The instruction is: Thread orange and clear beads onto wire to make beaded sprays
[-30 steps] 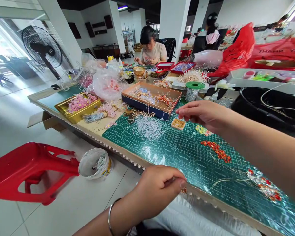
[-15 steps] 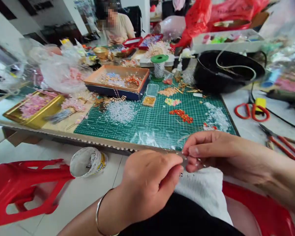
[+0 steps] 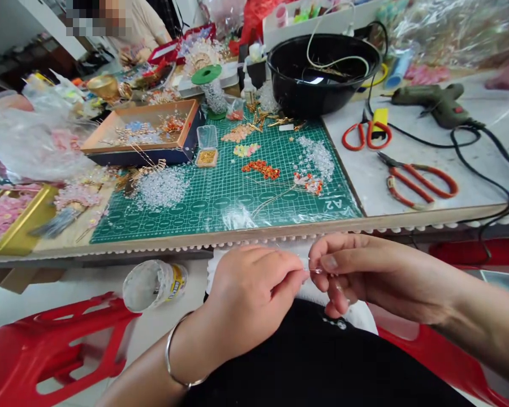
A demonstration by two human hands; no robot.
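Note:
My left hand (image 3: 252,294) and my right hand (image 3: 356,271) meet over my lap, just below the table edge. Both are closed in a pinch, fingertips almost touching, around a tiny clear piece (image 3: 311,270) that is too small to name. A silver bangle (image 3: 172,362) sits on my left wrist. Above the hands lies a green cutting mat (image 3: 220,198) with a heap of clear beads (image 3: 159,189), red beads (image 3: 261,168), a beaded wire piece (image 3: 307,182) and a small box of gold beads (image 3: 206,156).
A tray of ornaments (image 3: 146,133) stands at the mat's back left, a black bowl (image 3: 322,70) behind it. Red scissors (image 3: 367,133), red-handled pliers (image 3: 419,181) and a glue gun (image 3: 432,102) lie to the right. A red stool (image 3: 46,350) and a plastic tub (image 3: 152,282) stand on the floor. A person sits far left.
My right hand came back from the gold bead box on the mat to my lap and met the left hand in a pinch. The view swung right and down.

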